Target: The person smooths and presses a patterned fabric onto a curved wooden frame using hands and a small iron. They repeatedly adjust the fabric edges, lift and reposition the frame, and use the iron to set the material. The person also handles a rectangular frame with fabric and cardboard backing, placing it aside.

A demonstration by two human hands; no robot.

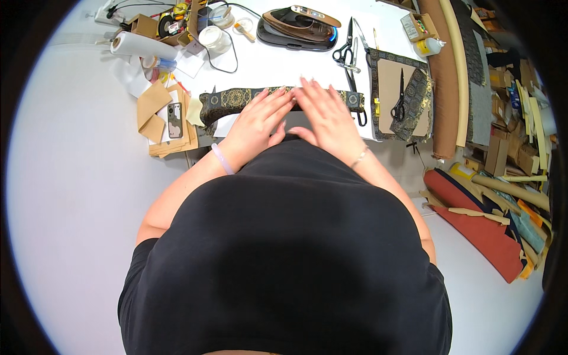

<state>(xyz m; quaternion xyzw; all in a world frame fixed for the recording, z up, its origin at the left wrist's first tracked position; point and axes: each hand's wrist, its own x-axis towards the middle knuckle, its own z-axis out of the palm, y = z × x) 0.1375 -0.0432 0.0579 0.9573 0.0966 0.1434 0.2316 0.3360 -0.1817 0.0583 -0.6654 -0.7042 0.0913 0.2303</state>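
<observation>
A long strip of dark fabric with a gold pattern (228, 100) lies across the near part of the white table, its left end bulging over the edge side. My left hand (258, 121) rests flat on the strip's middle, fingers stretched out and pointing up to the right. Beside it my right hand (324, 118) also lies flat on the strip, fingers spread. The two hands' fingertips come close together near the strip's far edge. Part of the strip is hidden beneath both hands. Neither hand grips anything.
Beyond my hands stand an iron on its base (299, 29) and a white jar (214, 39). Black scissors (343, 55) lie right of the iron; another pair (400, 100) rests on patterned fabric and card. A phone (175, 121) sits on brown paper pieces at left. A brown roll (444, 89) borders the right.
</observation>
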